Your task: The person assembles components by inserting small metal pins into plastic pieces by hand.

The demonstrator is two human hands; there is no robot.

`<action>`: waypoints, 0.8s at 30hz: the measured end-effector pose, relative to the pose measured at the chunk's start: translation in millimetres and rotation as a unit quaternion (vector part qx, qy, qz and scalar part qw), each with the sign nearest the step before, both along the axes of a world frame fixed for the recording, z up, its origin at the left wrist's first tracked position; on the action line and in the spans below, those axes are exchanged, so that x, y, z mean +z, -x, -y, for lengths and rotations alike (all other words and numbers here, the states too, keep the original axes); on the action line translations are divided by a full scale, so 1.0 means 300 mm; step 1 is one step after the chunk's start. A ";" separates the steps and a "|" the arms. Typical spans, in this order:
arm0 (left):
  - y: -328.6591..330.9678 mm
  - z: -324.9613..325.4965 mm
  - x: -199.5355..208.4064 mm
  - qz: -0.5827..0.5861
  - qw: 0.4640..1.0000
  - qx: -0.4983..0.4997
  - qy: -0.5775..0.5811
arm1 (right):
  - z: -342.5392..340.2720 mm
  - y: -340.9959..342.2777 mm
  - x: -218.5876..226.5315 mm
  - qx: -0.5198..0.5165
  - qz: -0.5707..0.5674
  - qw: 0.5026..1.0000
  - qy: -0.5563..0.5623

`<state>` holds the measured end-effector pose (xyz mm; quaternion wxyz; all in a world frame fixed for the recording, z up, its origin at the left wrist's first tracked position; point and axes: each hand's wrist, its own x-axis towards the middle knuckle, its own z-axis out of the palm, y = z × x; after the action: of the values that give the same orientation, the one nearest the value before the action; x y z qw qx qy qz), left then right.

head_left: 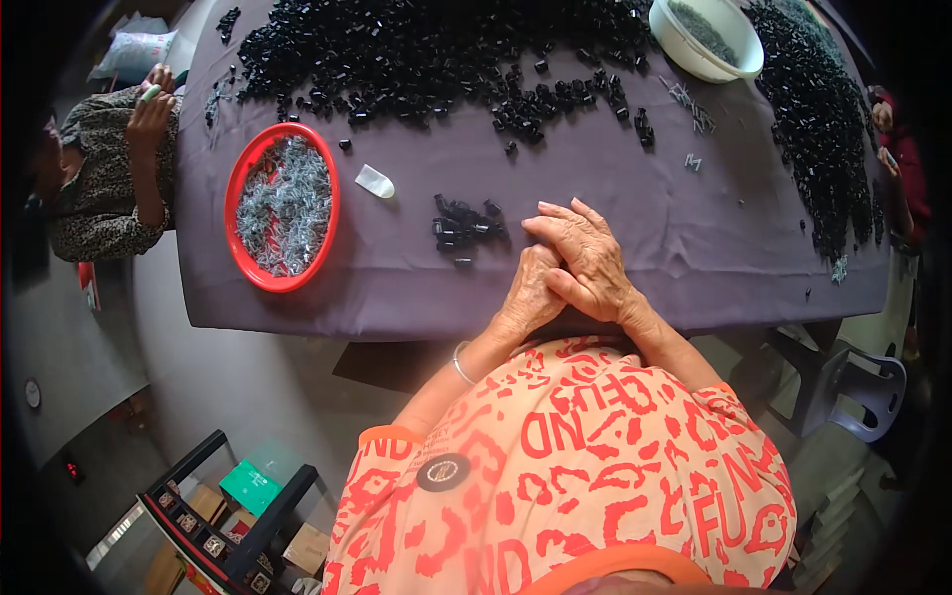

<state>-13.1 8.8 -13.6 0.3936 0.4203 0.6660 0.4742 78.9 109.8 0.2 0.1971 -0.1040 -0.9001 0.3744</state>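
Both of my hands rest together at the near edge of the cloth-covered table. My right hand (587, 260) lies over my left hand (535, 290), its fingers stretched out and nothing visible in them. The fingers of my left hand are mostly hidden beneath the right one. Just beyond and to the left of them sits a small group of black plastic parts (466, 226). Farther left lies a small white piece (375, 180) with one rounded end. A red oval basin (332, 203) holds many small clear or silvery pieces (288, 203).
Large heaps of black parts (377, 59) cover the far side and right of the grey-purple tablecloth (635, 178). A white bowl (679, 50) stands among them. Another person (109, 178) sits at the left, and someone in red (907, 169) at the right. A plastic chair (863, 392) stands at right.
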 end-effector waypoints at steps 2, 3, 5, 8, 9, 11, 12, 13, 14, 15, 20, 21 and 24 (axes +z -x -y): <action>-0.005 -0.006 0.013 -0.041 0.999 -0.011 -0.016 | -0.035 -0.009 0.004 0.067 0.020 0.995 0.072; -0.011 -0.011 0.039 0.151 0.981 -0.018 0.124 | -0.064 0.000 0.002 0.047 -0.008 0.997 0.058; -0.033 -0.019 0.091 0.143 0.984 0.012 0.107 | -0.126 0.088 0.027 0.016 -0.030 0.997 -0.075; -0.049 -0.023 0.108 0.151 0.983 0.031 0.104 | -0.185 0.263 0.013 -0.011 -0.009 0.980 -0.199; -0.047 -0.021 0.106 0.148 0.982 0.027 0.110 | -0.192 0.295 -0.009 -0.008 0.000 0.967 -0.254; -0.051 -0.021 0.101 0.143 0.983 0.016 0.113 | -0.199 0.267 -0.036 -0.011 0.018 0.957 -0.289; -0.049 -0.013 0.092 0.143 0.984 0.023 0.109 | -0.194 0.249 -0.053 -0.007 0.038 0.948 -0.315; -0.050 -0.010 0.087 0.144 0.984 0.030 0.103 | -0.187 0.215 -0.060 0.000 0.034 0.954 -0.297; -0.047 -0.009 0.087 0.144 0.984 0.025 0.102 | -0.185 0.177 -0.055 -0.004 0.036 0.954 -0.299; -0.048 -0.009 0.092 0.124 0.988 0.031 0.092 | -0.186 0.125 -0.040 -0.003 0.044 0.956 -0.291; -0.059 0.005 0.095 -0.013 0.998 0.033 0.044 | -0.200 -0.084 -0.029 -0.013 0.022 0.973 -0.228; -0.056 0.012 0.082 -0.010 0.999 0.024 0.042 | -0.197 -0.110 -0.024 -0.013 0.006 0.979 -0.205; -0.034 0.031 0.043 -0.270 0.959 0.078 -0.049 | -0.189 -0.182 -0.010 -0.056 -0.005 0.984 -0.168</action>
<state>-2.9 -0.4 -0.8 0.1403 0.4982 0.7542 0.4040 133.6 166.5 -2.7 0.2367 -0.1181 -0.9420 0.2067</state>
